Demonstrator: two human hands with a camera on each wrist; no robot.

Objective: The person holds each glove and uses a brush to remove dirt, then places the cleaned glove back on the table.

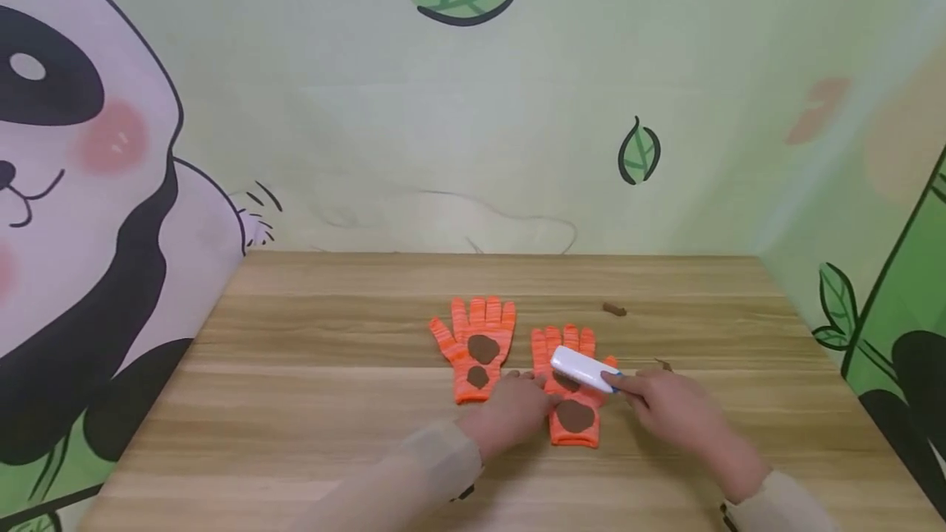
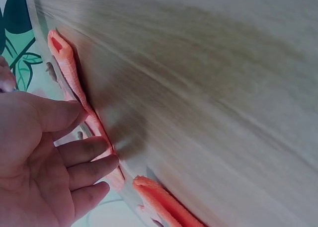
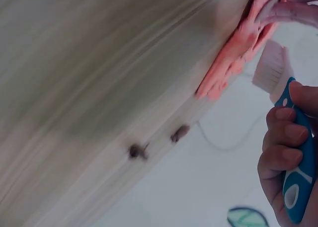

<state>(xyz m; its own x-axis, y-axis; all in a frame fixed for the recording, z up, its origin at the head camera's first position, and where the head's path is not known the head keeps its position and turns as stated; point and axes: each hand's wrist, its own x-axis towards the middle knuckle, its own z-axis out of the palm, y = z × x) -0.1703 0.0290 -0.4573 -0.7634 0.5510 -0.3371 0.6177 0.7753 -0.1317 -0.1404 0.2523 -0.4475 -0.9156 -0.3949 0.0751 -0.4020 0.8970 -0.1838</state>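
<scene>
Right hand grips the brush over the nearer glove, which lies well in from the back edge of the counter; left hand, fingers loosely extended, touches that glove's side; firm pressing there and short strokes should keep it from bunching.

Seemingly a small enclosed booth: beyond the left hand and right hand stands a pale-green, leaf-printed backdrop, a black-and-white cartoon panda to their left, a brown wood-grain tabletop beneath.
</scene>
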